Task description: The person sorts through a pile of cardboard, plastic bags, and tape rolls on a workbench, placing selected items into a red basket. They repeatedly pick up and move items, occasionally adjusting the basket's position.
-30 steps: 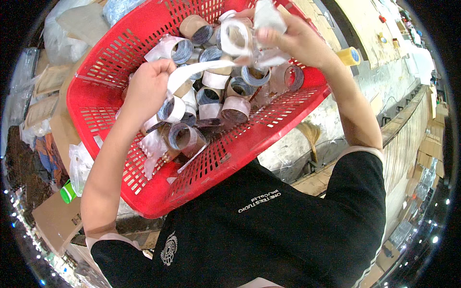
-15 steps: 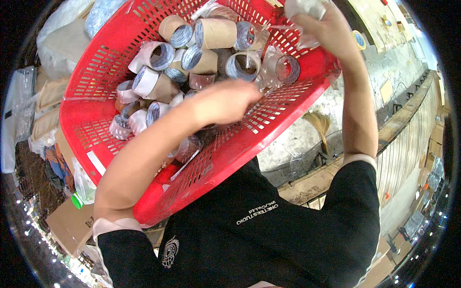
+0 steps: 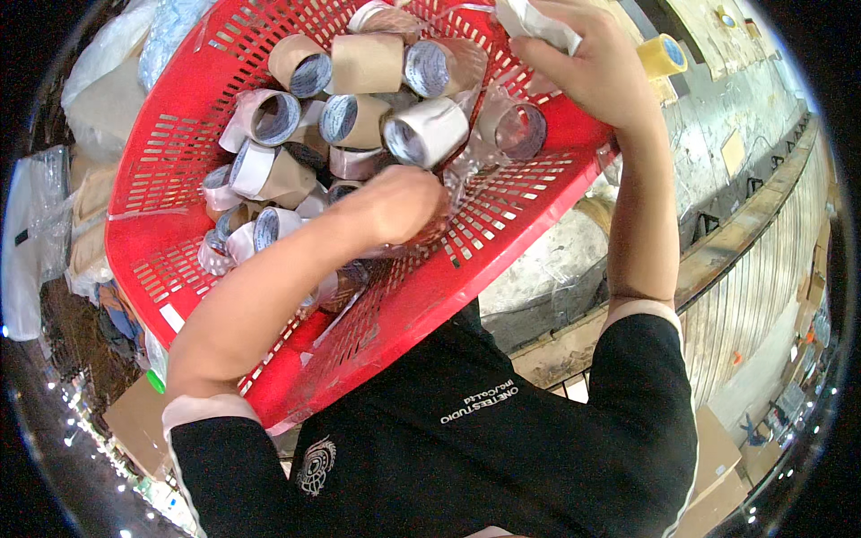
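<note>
A red slatted plastic basket (image 3: 502,235) holds several cardboard tape cores, some brown, some white outside, with blue-printed inner walls. My left hand (image 3: 408,204) is closed low inside the basket, beside clear crumpled plastic film (image 3: 466,170); whatever its curled fingers hold is hidden. A white tape core (image 3: 427,131) lies tilted just above that hand. Over the basket's upper right rim, my right hand (image 3: 592,65) pinches a crumpled white strip (image 3: 538,25) between thumb and fingers. Below it sits a core with clear film on it (image 3: 520,131).
Beyond the basket's right rim, a yellow tape roll (image 3: 662,56) rests near a grey concrete surface (image 3: 717,134). Clear plastic bags (image 3: 108,99) are piled at the left. A cardboard box (image 3: 134,417) stands lower left.
The basket and both hands appear shifted left in view. The white core above my left hand has turned onto its side. The white strip in my right hand shows more sharply.
</note>
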Action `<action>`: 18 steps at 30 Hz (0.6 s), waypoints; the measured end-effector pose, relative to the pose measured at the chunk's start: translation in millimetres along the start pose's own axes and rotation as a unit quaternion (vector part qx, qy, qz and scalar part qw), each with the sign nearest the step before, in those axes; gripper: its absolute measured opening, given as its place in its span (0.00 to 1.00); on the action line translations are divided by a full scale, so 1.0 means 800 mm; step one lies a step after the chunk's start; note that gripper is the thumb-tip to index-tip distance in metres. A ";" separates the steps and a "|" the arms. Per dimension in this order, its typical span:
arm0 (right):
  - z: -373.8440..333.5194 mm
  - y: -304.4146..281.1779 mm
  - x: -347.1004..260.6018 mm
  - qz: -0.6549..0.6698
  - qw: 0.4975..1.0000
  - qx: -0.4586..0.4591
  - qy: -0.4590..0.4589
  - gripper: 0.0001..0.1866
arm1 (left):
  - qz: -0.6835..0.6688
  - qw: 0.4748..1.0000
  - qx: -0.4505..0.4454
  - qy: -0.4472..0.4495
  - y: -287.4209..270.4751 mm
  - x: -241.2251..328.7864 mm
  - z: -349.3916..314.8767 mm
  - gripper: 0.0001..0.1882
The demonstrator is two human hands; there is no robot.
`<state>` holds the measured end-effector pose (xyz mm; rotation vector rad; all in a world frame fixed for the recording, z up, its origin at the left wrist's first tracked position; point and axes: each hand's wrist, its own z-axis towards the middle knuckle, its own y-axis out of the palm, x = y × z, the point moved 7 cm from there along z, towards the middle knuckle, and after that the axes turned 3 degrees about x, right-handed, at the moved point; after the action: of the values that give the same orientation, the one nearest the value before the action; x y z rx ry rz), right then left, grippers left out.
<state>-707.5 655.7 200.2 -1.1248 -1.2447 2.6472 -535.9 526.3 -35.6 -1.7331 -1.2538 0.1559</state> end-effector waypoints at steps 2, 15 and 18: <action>-0.002 -0.006 0.001 0.024 0.999 0.029 0.039 0.16 | 0.099 0.984 -0.061 -0.135 -0.038 -0.011 -0.043 0.16; -0.009 -0.009 -0.006 -0.017 1.000 0.014 0.016 0.14 | -0.108 0.955 0.234 -0.145 -0.066 0.019 0.084 0.08; -0.020 -0.016 0.007 0.022 0.997 0.029 0.069 0.15 | -0.081 0.961 0.225 -0.142 -0.065 0.005 0.092 0.09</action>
<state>-705.4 676.9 198.9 -1.3157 -1.1260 2.5660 -611.4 575.2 -34.6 -1.2391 -1.4293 0.5663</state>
